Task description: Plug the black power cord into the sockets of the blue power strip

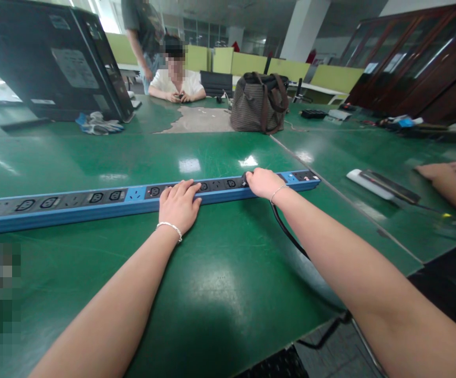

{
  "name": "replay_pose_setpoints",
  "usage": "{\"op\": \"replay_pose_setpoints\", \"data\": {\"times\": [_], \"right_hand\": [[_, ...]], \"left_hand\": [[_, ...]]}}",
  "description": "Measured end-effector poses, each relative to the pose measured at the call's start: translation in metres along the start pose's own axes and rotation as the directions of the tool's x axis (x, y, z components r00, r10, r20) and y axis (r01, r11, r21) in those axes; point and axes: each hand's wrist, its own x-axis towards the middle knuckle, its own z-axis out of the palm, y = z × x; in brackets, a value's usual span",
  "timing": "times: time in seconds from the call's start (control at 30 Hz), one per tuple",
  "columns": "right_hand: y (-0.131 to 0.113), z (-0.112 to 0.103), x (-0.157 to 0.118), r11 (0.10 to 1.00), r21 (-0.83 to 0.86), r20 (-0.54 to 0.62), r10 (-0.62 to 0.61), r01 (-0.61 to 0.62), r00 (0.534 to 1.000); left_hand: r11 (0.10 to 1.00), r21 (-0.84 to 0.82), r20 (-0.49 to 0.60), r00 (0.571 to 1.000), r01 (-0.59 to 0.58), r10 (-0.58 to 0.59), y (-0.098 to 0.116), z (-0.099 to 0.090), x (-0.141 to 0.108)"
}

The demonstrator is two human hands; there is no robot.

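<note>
A long blue power strip [135,194] with black and blue sockets lies across the green table [212,252], from the left edge to right of centre. My left hand [179,206] rests on its middle, fingers spread over the sockets, gripping nothing. Further right, my right hand [265,184] is closed on a black plug [245,178] at the strip's top face. From beneath this hand a black cable [285,229] runs down to the right, over the table edge. Whether the plug is seated in a socket is hidden by my fingers.
A black computer case [66,63] and grey-blue gloves [99,124] are at the back left. A brown bag [257,103] stands at the back. A person sits across the table, another stands behind. At right, another person's hands are near a white-and-black device [383,185].
</note>
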Motion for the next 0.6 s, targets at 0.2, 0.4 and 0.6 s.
{"op": "replay_pose_setpoints", "data": {"times": [0.2,0.4,0.6], "right_hand": [[-0.01,-0.007,0.002,0.998,-0.05,0.078,-0.027,0.031,0.997],[-0.018,-0.012,0.004,0.989,-0.108,0.226,-0.074,0.1,0.971],[-0.023,-0.001,-0.012,0.989,0.029,0.031,0.143,-0.144,0.989]], "left_hand": [[1.0,-0.001,-0.001,1.0,-0.006,0.006,0.0,0.0,0.0],[1.0,0.003,0.001,1.0,-0.006,0.006,0.0,0.0,0.0],[1.0,0.01,-0.001,1.0,0.001,-0.001,0.0,0.001,0.0]]}}
